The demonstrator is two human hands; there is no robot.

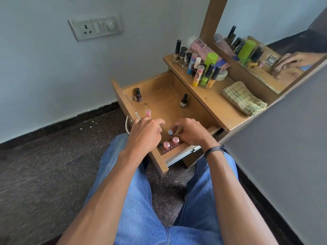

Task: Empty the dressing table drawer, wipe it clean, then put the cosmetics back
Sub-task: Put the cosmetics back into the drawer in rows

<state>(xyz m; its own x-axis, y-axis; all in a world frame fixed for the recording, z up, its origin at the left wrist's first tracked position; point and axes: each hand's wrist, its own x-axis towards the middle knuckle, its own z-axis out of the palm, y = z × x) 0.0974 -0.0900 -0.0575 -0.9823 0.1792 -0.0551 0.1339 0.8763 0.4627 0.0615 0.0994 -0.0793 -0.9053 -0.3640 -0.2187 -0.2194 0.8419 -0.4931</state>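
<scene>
- Right grip (191,133) is curled down beside a small clear-capped bottle (170,133) in the open drawer (146,82); can't tell if it's pinching it.
- Left grip (145,133) hovers loose alongside, holding nothing.
- Two pink-topped bottles (175,140) stand in the near corner.
- Further in: pink-capped tube (148,113), dark red polish (138,96), black-capped polish (184,100), well apart.
- Up on the table (212,105): cosmetics cluster (203,71), folded striped cloth (244,98).

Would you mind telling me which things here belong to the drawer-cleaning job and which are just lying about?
Part of the job: open drawer; bottles inside it; cosmetics on the tabletop; folded striped cloth.

Just lying about: wall switch plate; mirror.
</scene>
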